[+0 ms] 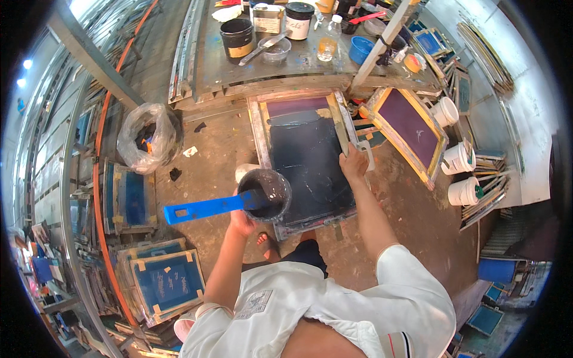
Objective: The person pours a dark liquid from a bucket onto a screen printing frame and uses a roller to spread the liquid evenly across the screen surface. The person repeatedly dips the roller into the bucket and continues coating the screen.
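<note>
In the head view, the left hand (240, 223), left of centre, holds a round dark pot (283, 200) from below, its fingers mostly hidden; a tool with a flat blue handle (203, 209) rests in the pot, the handle jutting out over its left rim. The right hand (354, 163), right of centre, is curled at the right rail of a framed screen (313, 155); whether it closes on the rail or on the pale looped handle (367, 156) just beside it, I cannot tell. The screen stands in the middle of the frame, mostly covered in a dark, glossy layer, with a purple strip along its top and the pot in front of its lower left part. Across the top, a bench (233, 74) carries a black tub (236, 39), a clear bottle (328, 45) of yellowish liquid and a blue bowl (359, 51). A second purple screen (408, 126) leans at right, near white buckets (457, 160); a clear plastic bag (132, 143) sits at left, above stacked blue screens (169, 280) at lower left.
</note>
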{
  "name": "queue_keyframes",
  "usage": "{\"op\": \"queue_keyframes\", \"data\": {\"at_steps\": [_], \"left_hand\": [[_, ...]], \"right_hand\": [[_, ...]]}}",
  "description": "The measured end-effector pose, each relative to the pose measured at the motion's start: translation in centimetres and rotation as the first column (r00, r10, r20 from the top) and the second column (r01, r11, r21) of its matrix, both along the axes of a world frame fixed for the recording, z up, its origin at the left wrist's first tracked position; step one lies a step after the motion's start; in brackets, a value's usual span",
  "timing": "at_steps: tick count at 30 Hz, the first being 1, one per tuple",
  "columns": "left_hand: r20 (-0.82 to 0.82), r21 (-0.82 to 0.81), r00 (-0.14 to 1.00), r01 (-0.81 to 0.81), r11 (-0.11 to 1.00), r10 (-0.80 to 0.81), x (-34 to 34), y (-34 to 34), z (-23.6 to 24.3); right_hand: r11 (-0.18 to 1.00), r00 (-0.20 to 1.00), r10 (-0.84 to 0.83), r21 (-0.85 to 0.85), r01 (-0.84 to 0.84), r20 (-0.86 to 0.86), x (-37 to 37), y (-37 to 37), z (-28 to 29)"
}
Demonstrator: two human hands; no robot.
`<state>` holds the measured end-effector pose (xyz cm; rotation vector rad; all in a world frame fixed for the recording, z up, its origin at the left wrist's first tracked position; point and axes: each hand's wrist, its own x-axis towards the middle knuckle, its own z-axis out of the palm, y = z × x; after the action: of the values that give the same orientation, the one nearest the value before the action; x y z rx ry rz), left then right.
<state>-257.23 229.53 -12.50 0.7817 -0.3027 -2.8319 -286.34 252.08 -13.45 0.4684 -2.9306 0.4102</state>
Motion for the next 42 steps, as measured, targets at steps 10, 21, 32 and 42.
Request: {"op": "queue_keyframes", "data": {"at_steps": [10, 21, 32, 42], "left_hand": [[0.102, -0.001, 0.994, -0.032, 0.999, 0.032, 0.8, 0.3, -1.3], [0.069, -0.087, 0.992, 0.116, 0.989, -0.11, -4.1, 0.5, -2.1], [0.113, -0.134, 0.931, 0.362, 0.923, -0.348, -12.2, 4.3, -1.8], [-0.048, -0.002, 0.906, 0.422, 0.907, -0.422, -13.9, 6.7, 1.4]], "right_hand": [[0.971, 0.967, 0.236, 0.001, -0.237, 0.091, 4.9, -2.6, -4.2], [0.661, 0.853, 0.367, -0.749, 0.041, 0.371, 6.9, 5.6, 3.8], [0.475, 0.961, 0.273, -0.873, -0.107, 0.031, 10.9, 7.8, 13.2], [0.426, 0.961, 0.275, -0.893, -0.145, -0.025, 13.7, 7.7, 14.0]]}}
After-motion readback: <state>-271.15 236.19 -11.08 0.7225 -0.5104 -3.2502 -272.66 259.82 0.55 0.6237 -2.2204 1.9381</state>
